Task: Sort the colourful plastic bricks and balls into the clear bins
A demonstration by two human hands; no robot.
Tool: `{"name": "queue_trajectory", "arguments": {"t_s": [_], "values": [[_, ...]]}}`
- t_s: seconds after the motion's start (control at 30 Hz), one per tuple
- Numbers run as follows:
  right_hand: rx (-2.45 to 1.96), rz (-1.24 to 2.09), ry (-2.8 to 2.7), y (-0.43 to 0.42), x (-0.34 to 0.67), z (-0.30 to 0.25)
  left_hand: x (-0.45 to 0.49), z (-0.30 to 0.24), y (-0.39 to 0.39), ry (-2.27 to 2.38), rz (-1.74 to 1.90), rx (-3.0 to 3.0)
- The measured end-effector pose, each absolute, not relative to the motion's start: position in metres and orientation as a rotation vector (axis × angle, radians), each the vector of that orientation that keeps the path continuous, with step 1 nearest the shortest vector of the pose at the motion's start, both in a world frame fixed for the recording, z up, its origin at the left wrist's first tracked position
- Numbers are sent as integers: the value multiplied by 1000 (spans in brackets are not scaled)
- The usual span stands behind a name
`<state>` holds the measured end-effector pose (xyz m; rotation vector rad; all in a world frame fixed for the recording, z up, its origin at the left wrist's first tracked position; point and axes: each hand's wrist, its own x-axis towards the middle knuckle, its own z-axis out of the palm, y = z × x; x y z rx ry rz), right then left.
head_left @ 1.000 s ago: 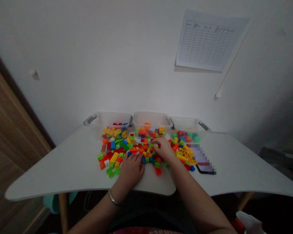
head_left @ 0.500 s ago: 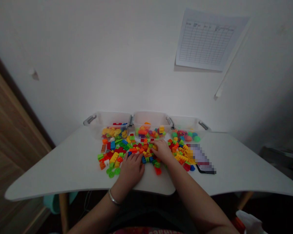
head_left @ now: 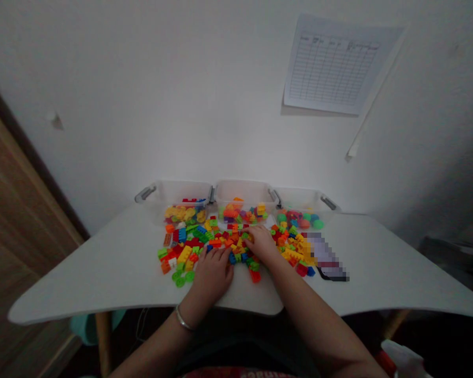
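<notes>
I can't tell whether my right grip (head_left: 262, 244) has hold of anything: its bent fingertips are down among the blocks (head_left: 185, 254), and the hand covers those beneath it. My left grip (head_left: 213, 275) lies palm down, fingers slightly apart, at the near side of the pile; its tips are hard to make out, so I can't say whether it pinches one.

The blocks spread over the middle of the counter (head_left: 114, 262), many overlapping. A red block (head_left: 254, 275) lies between my hands, toward the near edge; green wheels (head_left: 180, 279) sit just left of my left grip. My forearms hide part of the near edge and run out of view.

Toward the far edge stand the left box (head_left: 184, 191), middle box (head_left: 245, 191) and right box (head_left: 299, 197), their contents dim through cloudy walls. To the right, the phone (head_left: 328, 257) is blurred into squares, yellow pieces against its left side. The sheet (head_left: 335, 68) on the wall is unreadable.
</notes>
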<state>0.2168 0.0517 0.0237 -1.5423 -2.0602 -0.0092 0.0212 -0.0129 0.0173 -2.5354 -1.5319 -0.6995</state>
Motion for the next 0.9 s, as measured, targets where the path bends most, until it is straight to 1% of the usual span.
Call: {"name": "queue_trajectory", "arguments": {"t_s": [0.17, 0.5, 0.73, 0.9], "values": [[-1546, -17, -2019, 50, 215, 26, 21, 19, -14, -1532, -703, -2548], [-1400, -59, -1855, 47, 214, 28, 21, 18, -13, -1534, -699, -2543], [-1272, -316, -1596, 53, 231, 72, 20, 19, -13, -1524, -717, -2534], [-1293, -366, -1438, 68, 254, 98, 19, 19, -13, -1540, -694, -2549]]}}
